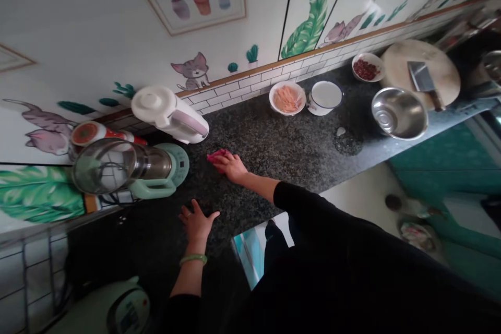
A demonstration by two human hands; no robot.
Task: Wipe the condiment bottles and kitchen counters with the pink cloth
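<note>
My right hand (233, 166) presses a small red-pink cloth (216, 155) flat on the dark speckled stone counter (282, 148), just right of a mint-green blender base (172, 167). Only the cloth's far edge shows past my fingers. My left hand (197, 221), with a green bangle at the wrist, rests palm down on the counter near its front edge, fingers spread and holding nothing.
A glass blender jug (105, 166), a white appliance (168, 112) and a red-lidded jar (92, 133) stand at the left. Further right are a bowl of orange strips (287, 98), a white lidded mug (324, 96), a steel bowl (399, 113), a bowl of red bits (367, 68) and a cleaver (423, 81) on a round board (444, 60).
</note>
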